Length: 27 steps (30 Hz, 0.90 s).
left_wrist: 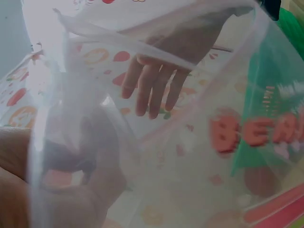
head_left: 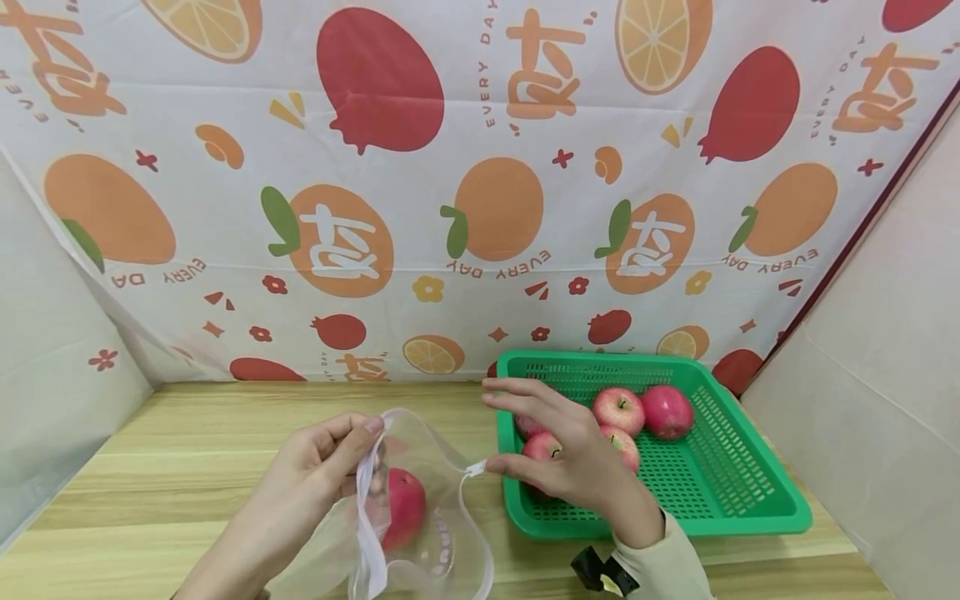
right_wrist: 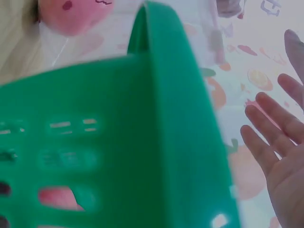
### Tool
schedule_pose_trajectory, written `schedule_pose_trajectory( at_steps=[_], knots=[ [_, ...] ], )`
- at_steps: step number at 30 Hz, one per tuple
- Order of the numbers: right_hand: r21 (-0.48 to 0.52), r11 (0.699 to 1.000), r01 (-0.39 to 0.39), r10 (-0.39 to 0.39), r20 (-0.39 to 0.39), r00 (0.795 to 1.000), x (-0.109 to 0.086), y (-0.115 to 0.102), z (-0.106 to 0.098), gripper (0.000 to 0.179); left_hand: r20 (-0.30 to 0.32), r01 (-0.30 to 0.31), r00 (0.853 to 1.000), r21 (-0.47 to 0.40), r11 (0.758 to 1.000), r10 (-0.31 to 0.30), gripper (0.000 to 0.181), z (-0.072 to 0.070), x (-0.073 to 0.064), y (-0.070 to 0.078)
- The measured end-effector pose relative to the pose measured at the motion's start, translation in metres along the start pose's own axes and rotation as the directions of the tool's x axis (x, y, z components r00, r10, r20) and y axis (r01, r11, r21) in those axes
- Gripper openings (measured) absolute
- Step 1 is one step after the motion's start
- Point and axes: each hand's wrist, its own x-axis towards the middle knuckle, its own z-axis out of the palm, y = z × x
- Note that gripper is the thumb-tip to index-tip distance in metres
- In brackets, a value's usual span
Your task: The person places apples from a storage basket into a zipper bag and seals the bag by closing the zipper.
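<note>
Clear plastic with a pale rim makes up the bag (head_left: 372,546), which hangs from the left hand (head_left: 322,462); thumb and fingers pinch together on the upper edge of its mouth. Just right of that hand and lower, a red apple (head_left: 407,504) shows through the plastic and seems to lie inside. The right hand (head_left: 566,442) has its fingers spread, the thumb apart from them; its thumb tip is at the bag's white zip pull (head_left: 476,469), though I cannot tell whether they touch. Behind and to the right of the right hand is a green basket (head_left: 675,527) holding several apples (head_left: 618,410), some partly hidden by that hand. Below its wrist are a light sleeve (head_left: 663,567) and a black strap (head_left: 600,571). Beneath both hands is a wooden table (head_left: 225,467); beyond them, a fruit-print cloth (head_left: 495,208).
</note>
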Motion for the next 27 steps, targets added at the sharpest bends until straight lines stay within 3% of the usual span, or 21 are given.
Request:
schedule_pose_trajectory(
  at_steps=[7,15,27],
  knots=[
    [-0.044,0.993,-0.108,0.108,0.002,0.994,-0.004,0.006,-0.015,0.052,-0.017,-0.057,0.998,-0.02,0.998,0.056,0.028,0.001,-0.001,-0.002],
    [-0.123,0.954,-0.273,0.281,0.047,0.959,-0.008,0.004,-0.031,0.059,-0.043,-0.04,0.998,-0.026,0.999,0.039,0.028,0.002,-0.002,0.0],
    [-0.182,0.951,-0.25,0.254,-0.005,0.967,-0.008,0.004,-0.046,0.059,-0.03,-0.043,0.999,-0.036,0.998,0.042,0.031,0.004,-0.003,0.002]
  ],
)
